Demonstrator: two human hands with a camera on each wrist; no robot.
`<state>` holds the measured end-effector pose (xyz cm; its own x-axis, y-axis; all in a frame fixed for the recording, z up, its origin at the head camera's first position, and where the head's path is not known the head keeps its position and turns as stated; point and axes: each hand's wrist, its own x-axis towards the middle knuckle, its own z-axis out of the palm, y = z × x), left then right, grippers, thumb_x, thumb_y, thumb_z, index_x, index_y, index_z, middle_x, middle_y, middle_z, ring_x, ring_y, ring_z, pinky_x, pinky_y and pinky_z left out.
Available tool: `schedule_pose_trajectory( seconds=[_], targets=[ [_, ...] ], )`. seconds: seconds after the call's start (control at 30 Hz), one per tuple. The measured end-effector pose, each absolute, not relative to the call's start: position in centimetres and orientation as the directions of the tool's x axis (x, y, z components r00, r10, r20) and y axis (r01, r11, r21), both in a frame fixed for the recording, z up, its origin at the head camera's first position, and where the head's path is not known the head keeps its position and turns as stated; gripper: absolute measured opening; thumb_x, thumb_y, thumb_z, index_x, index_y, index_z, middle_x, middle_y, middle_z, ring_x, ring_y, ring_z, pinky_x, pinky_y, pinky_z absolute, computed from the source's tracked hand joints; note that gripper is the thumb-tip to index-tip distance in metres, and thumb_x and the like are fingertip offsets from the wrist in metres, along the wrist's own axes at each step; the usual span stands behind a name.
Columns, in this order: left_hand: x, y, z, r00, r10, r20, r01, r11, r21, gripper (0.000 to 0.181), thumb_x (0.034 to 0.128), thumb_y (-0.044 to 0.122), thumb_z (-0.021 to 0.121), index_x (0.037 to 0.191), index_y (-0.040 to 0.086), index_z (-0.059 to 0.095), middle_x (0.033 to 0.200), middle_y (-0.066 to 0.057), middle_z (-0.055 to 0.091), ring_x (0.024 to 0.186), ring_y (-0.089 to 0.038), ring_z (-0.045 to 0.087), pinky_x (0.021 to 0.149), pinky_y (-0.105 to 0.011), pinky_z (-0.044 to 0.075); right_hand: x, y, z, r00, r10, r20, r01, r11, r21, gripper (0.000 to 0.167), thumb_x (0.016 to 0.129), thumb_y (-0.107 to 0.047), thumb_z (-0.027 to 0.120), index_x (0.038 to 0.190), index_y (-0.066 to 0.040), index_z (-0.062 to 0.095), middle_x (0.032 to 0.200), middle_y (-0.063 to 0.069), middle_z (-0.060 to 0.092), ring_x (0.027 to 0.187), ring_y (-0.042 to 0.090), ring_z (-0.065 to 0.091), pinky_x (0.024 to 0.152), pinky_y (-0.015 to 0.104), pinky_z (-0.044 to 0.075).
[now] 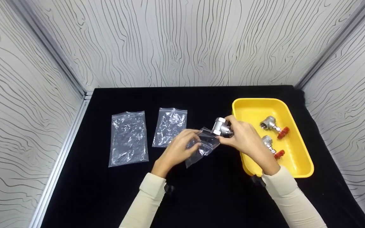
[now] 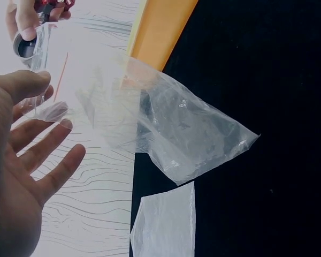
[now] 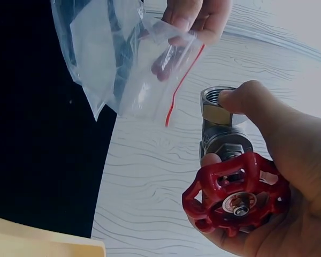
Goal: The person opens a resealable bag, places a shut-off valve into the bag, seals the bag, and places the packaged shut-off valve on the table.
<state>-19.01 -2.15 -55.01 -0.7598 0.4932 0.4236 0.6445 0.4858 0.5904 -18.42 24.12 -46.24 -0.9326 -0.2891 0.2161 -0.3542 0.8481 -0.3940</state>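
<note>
Over the middle of the table [image 1: 220, 196], the person's right grip [image 1: 244, 134] holds a metal handwheel valve [image 1: 221, 127], fingers curled about its red handwheel [image 3: 238, 195] and thumb on the rim of a threaded end; with the wheel toward the palm, the body juts out past the fingertips, probably so that it can lead. The left grip [image 1: 180, 146] pinches a clear zip bag [image 1: 206, 142] narrowly between thumb and forefinger, the other fingers spread, a hold that seems meant to steady the bag near its mouth without crushing it. The bag's red strip [image 3: 175, 99] faces the valve, which is just beside it; whether the two touch I cannot tell. Toward the table's right edge sits a yellow tray [image 1: 258, 106] with two more valves, one farther [image 1: 268, 123] and one nearer [image 1: 267, 141], seemingly put on that side so the right grip need not cross over. Two other bags lie flat, one close to the table's left edge [image 1: 128, 139] and one between it and the left grip [image 1: 171, 126], apparently spread apart so each can be lifted singly
</note>
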Motion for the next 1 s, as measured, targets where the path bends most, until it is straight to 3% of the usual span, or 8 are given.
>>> schedule_pose_trajectory(
  seconds=[0.6,1.0],
  targets=[
    [-19.0,-2.2,-55.1,-0.753,0.499,0.429,0.652,0.479,0.588,0.012,0.0988,0.018,0.076,0.107,0.01,0.073,0.144,-0.008,0.068,0.137,-0.025,0.062,0.121,-0.039,0.047,-18.0,23.0,-47.1,-0.894,-0.392,0.217,-0.445,0.837,-0.319,0.062,0.078,-0.037,0.091,0.123,-0.007,0.062,0.068,0.003,0.059,0.055,0.015,0.049,0.05,0.03,0.044],
    [-19.0,-2.0,-55.1,-0.761,0.514,0.397,0.639,0.487,0.595,0.01,0.0998,0.017,0.074,0.107,0.01,0.073,0.145,-0.008,0.068,0.14,-0.026,0.06,0.124,-0.04,0.044,-18.2,22.5,-47.4,-0.897,-0.422,0.135,-0.442,0.839,-0.316,0.059,0.078,-0.042,0.091,0.121,-0.011,0.064,0.074,0.002,0.065,0.06,0.015,0.054,0.052,0.032,0.048]
  ],
)
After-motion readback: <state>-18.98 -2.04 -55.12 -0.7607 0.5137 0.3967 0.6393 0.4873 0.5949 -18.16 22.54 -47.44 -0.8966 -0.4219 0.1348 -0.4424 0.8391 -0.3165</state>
